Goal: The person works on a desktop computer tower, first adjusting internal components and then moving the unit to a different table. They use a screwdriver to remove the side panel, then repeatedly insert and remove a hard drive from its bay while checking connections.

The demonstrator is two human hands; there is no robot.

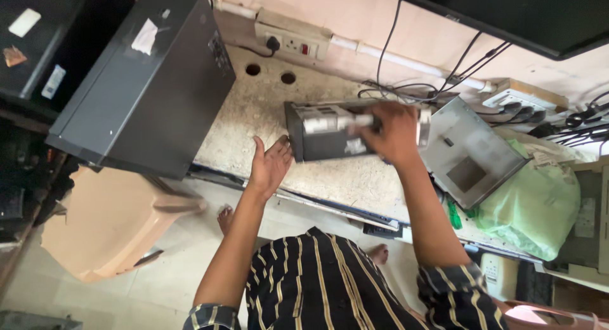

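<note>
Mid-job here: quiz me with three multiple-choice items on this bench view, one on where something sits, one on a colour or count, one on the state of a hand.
1. Where does the green plastic bag lie?
A. at the bench's right end
B. on the floor
C. on top of the large grey case

2. How many round holes show in the benchtop near the wall socket?
A. none
B. two
C. five

3. How is the left hand?
A. clenched on a cable
B. open, palm showing, beside the dark box
C. out of view

Answers: 1 A, it lies right of the metal cover; 2 B, two holes sit side by side; 3 B, its fingers are spread while the right hand grips the box top.
</note>
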